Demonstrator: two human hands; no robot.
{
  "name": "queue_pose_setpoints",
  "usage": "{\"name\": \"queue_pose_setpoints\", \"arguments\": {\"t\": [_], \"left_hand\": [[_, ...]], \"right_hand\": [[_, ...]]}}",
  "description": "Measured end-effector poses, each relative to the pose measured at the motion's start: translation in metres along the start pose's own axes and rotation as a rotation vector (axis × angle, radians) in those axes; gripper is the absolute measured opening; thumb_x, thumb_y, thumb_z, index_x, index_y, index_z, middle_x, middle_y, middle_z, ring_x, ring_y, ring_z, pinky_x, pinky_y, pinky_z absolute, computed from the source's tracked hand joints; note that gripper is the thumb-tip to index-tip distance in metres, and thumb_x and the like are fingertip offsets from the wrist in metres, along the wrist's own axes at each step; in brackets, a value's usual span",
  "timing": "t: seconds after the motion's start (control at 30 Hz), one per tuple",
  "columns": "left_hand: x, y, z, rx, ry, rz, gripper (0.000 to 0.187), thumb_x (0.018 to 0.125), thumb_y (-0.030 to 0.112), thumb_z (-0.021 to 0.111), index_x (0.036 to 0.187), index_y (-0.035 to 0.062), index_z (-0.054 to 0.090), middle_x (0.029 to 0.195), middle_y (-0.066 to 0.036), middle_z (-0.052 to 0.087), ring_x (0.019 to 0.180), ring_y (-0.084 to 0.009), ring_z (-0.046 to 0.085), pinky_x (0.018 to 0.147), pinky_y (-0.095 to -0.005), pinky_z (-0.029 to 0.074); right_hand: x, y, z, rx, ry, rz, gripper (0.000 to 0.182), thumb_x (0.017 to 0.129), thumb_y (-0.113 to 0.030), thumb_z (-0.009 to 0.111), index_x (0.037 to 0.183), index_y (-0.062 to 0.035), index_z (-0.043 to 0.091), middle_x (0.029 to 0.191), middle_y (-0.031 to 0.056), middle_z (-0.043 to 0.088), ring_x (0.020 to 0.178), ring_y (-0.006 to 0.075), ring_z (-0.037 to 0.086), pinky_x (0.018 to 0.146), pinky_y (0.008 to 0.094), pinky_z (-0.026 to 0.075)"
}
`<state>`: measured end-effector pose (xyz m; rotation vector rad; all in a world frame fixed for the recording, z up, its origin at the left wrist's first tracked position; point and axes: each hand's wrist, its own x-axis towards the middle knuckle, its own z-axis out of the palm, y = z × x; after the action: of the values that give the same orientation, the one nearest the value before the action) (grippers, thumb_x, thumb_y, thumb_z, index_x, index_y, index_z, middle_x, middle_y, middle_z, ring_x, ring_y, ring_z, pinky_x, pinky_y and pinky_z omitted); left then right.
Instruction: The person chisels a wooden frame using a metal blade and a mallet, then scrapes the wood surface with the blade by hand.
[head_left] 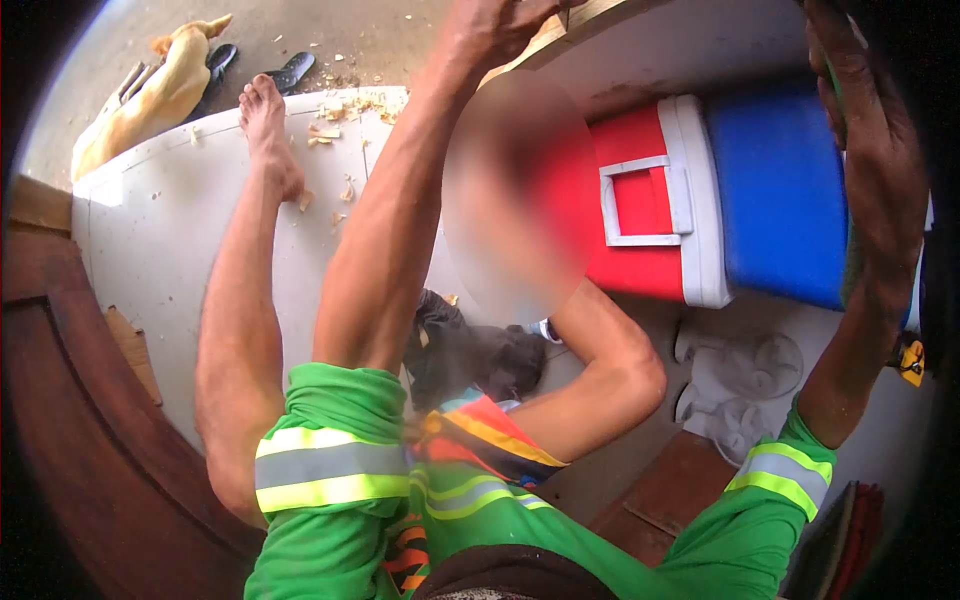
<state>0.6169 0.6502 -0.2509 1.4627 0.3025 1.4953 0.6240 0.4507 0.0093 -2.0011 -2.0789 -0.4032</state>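
My left hand reaches up to the top edge of the view beside a pale wooden board. Its fingers look curled, but the frame cuts them off and what they hold does not show. Far right, my right hand is raised, with fingers bent around a narrow green-edged object. Most of that object is hidden behind the hand and wrist. Left of this hand stand a blue cooler box and a red cooler box with a white handle.
Wood shavings lie on the white tiled floor near my outstretched bare foot. A tan dog lies by dark sandals. Dark cloth is between my legs. A brown wooden panel borders the left. A blurred oval hides the middle.
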Motion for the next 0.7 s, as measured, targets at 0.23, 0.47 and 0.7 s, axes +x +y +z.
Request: {"name": "queue_pose_setpoints", "arguments": {"t": [0.23,0.47,0.7], "left_hand": [[0.002,-0.003,0.002,0.056,-0.045,0.016,0.06,0.089,0.025,0.078,0.139,0.0027,0.052,0.12,-0.022,0.07,0.117,-0.0323,0.067,0.099,-0.0431,0.052],[-0.002,-0.012,0.001,-0.076,-0.02,-0.047,0.057,0.088,0.02,0.079,0.136,0.0015,0.053,0.118,-0.024,0.071,0.112,-0.0309,0.069,0.095,-0.0415,0.054],[-0.026,-0.043,-0.006,-0.104,0.012,-0.089,0.054,0.087,0.016,0.08,0.133,0.0015,0.056,0.119,-0.02,0.07,0.113,-0.0287,0.068,0.094,-0.0406,0.055]], "right_hand": [[0.004,-0.007,0.034,-0.211,-0.151,-0.079,0.044,0.104,-0.018,0.05,0.143,0.0009,0.051,0.121,0.0229,0.069,0.113,0.0301,0.067,0.101,0.0393,0.053],[0.011,-0.018,0.045,-0.242,-0.169,-0.058,0.042,0.103,-0.016,0.051,0.142,0.0008,0.053,0.119,0.0232,0.07,0.11,0.0305,0.069,0.101,0.0389,0.054],[-0.001,-0.01,0.047,-0.052,-0.052,-0.055,0.04,0.102,-0.015,0.052,0.138,0.0022,0.056,0.118,0.0233,0.07,0.111,0.0308,0.068,0.101,0.0392,0.053]]}}
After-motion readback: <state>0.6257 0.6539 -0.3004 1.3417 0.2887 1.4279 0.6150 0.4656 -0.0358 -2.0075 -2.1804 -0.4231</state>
